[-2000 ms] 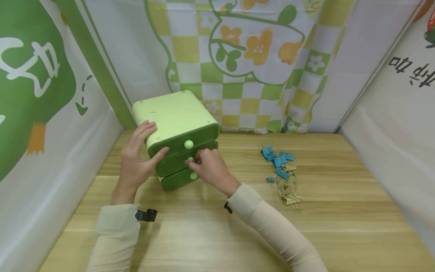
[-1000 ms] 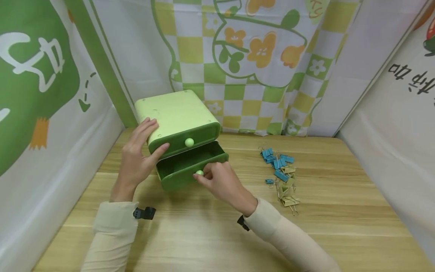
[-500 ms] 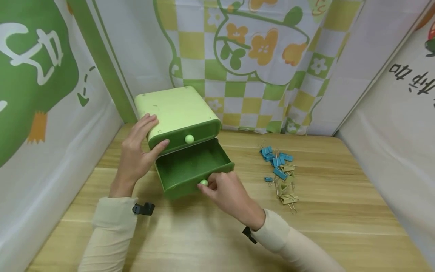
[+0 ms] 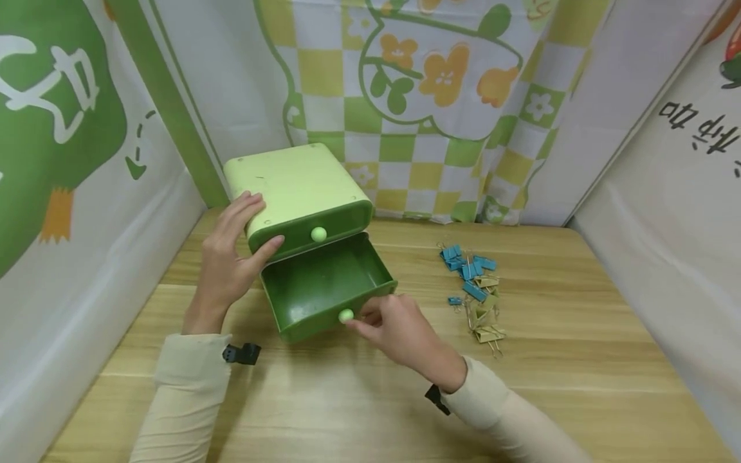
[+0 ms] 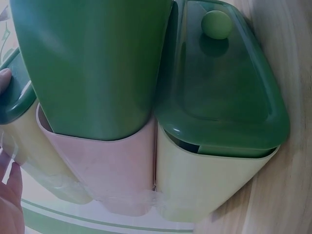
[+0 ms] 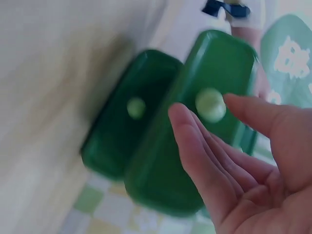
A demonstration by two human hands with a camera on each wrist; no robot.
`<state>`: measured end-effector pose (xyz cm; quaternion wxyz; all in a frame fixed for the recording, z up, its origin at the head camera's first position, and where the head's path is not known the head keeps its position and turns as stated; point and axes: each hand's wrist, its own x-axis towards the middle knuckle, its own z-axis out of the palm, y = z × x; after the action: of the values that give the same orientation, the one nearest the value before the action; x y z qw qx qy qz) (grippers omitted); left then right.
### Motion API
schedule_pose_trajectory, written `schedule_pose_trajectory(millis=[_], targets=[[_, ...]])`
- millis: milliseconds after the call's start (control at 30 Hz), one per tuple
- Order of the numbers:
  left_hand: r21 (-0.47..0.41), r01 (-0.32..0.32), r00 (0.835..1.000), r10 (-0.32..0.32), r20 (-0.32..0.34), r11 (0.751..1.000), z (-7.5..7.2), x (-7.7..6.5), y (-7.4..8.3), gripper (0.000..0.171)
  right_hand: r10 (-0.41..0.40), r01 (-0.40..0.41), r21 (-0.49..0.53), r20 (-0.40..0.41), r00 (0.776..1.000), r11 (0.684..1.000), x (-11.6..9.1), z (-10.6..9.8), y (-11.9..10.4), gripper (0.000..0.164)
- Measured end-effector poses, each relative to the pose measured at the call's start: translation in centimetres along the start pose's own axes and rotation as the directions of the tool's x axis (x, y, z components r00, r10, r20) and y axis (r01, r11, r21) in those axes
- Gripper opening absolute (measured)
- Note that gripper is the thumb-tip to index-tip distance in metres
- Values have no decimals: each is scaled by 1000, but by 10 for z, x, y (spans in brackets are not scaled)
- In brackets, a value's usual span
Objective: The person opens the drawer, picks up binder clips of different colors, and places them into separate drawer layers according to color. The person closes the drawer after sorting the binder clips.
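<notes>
A light green desktop drawer cabinet (image 4: 301,183) with dark green drawers stands at the left of the table. Its middle drawer (image 4: 327,283) is pulled far out, with nothing visible inside. My left hand (image 4: 226,263) holds the cabinet's left front corner, fingers on the upper side edge and thumb on the top drawer's front. At the middle drawer's round knob (image 4: 346,316) is my right hand (image 4: 402,334). The right wrist view shows thumb and fingers spread apart on either side of that knob (image 6: 210,105), the thumb tip close to it. The bottom drawer (image 6: 129,117) is nearly closed.
Blue binder clips (image 4: 471,270) and yellow-gold binder clips (image 4: 489,333) lie in a loose pile on the wooden table (image 4: 567,360), right of the cabinet. A checkered curtain (image 4: 399,154) hangs behind, and fabric walls flank both sides.
The right hand has drawn the middle drawer out toward the person by its knob. Its fingers have since loosened from the knob. My left hand has stayed on the cabinet corner.
</notes>
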<state>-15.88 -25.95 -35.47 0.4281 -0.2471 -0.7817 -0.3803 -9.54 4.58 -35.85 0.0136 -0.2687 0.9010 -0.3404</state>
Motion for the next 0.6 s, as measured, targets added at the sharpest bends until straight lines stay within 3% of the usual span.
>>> schedule_pose_trajectory(millis=[267,400,600], targets=[[-20,20,999,-21,-29,1000,1,1,-2,64,58,-54,-129,28,998,990,-1,-76,27,15],[-28,28,999,-29,-33,999,1,2,-1,64,156,-136,-229,70,985,964,4,-110,53,14],[-29,35,999,-36,-24,999,2,2,0,64,321,-269,-309,131,938,912,7,-129,98,47]])
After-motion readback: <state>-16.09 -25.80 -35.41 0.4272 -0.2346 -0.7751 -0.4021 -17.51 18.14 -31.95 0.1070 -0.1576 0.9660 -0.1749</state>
